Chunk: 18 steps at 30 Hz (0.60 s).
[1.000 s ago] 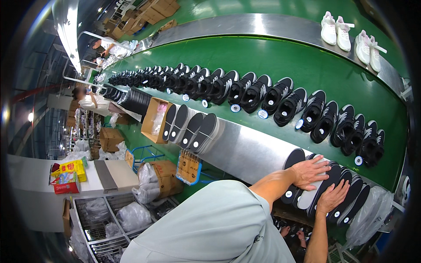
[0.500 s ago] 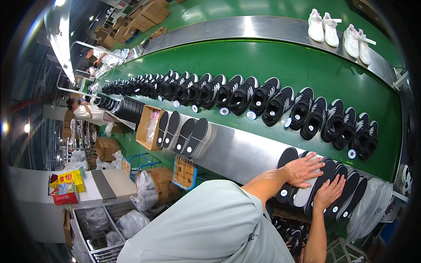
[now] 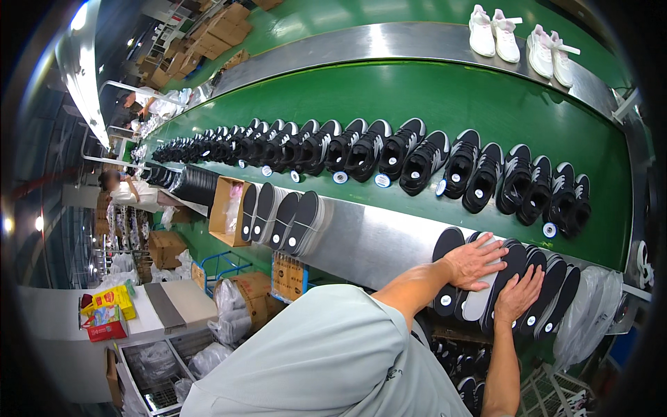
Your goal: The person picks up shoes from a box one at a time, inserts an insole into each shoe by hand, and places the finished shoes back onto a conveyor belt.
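Palm down, my left hand [image 3: 474, 264] rests with spread fingers on a row of insoles on the steel ledge, over a light grey insole [image 3: 478, 303]. My right hand [image 3: 518, 296] lies with its fingers stretched out over black insoles just to the right. Between the hands the top of a black insole [image 3: 513, 260] shows. More black insoles [image 3: 448, 244] overlap at the left end of this row, and others [image 3: 567, 292] fan out past my right hand. Several carry round white stickers. My palms hide part of the row.
Black-and-grey sneakers [image 3: 458, 170] line the green belt [image 3: 333, 90] beyond the ledge [image 3: 379, 240]. Bundled insoles [image 3: 303, 221] and an open carton [image 3: 228, 208] stand left. Clear plastic bags [image 3: 590, 309] hang at right. White sneakers [image 3: 505, 36] sit on the far rail. Other people work far left.
The view has turned slightly, so the white sneakers and belt sneakers appear a little further left. Both hands stay at about the same spots on the insoles.
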{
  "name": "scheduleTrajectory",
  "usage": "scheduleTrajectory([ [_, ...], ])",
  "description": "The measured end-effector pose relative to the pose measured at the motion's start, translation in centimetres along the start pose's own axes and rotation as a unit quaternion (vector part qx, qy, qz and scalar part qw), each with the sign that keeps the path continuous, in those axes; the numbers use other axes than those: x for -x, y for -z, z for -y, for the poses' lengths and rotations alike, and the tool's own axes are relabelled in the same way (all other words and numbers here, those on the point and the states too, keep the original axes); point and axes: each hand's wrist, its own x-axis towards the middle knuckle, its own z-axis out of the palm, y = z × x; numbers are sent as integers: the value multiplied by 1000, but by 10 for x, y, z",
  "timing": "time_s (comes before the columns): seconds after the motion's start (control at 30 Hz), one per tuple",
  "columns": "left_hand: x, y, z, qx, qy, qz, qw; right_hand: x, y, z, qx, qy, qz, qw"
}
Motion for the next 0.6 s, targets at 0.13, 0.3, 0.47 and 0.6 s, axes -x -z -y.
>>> scheduleTrajectory([
  [0.13,-3,2,-1,4,-1,11,1000,-1,3,1,0,-10,6,1000],
  [0.3,-4,1,0,8,-1,21,1000,-2,3,0,-8,-2,-9,1000],
  [0.47,-6,4,-1,10,2,38,999,-5,7,3,-8,-12,6,1000],
  [0.6,-6,6,-3,5,5,30,1000,-7,11,5,-11,-11,2,1000],
])
